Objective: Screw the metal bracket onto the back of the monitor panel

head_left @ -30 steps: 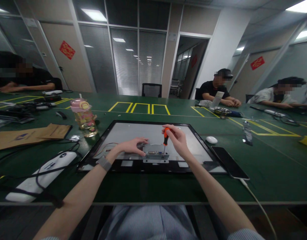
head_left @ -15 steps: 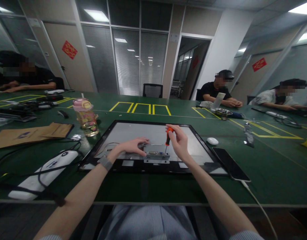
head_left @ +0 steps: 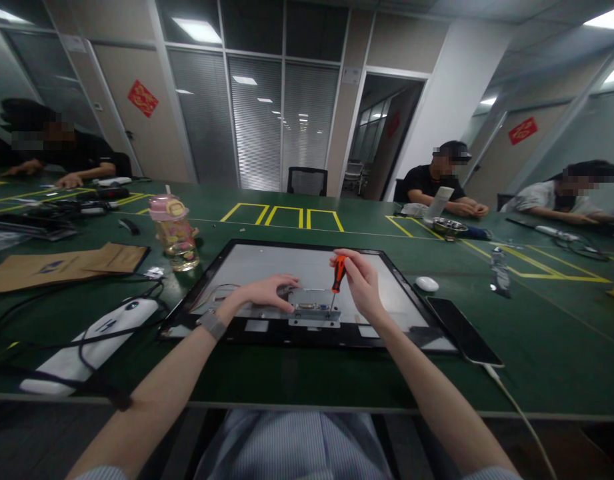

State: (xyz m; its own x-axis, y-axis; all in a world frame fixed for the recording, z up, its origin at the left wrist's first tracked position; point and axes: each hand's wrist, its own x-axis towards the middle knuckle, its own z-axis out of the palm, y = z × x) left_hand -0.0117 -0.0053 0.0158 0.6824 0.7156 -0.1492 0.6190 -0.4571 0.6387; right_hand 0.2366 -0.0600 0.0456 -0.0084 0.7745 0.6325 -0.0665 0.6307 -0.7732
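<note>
An orange and black screwdriver (head_left: pixel 339 272) is gripped in my right hand (head_left: pixel 363 283), nearly upright. Its shaft runs down to the right part of a metal bracket (head_left: pixel 315 323) with connector ports. Thumb and fingers spread apart, my left hand (head_left: pixel 264 293) rests at the bracket's left end, the thumb tip against it. Under both hands lies a flat display panel (head_left: pixel 237 263) with a black frame and pale back. Where the screwdriver tip meets the bracket is too small to make out.
A phone (head_left: pixel 464 330) on a cable and a white earbud case (head_left: pixel 427 284) lie to the right. On the left are a drinking bottle (head_left: pixel 174 233), a paper bag (head_left: pixel 61 269) and a white power strip (head_left: pixel 94 343) with black cables. Several people sit across the table.
The view has shifted slightly. My right hand and the screwdriver show only a small shift in angle, and my left hand stays at the bracket. A person at far left has moved a hand.
</note>
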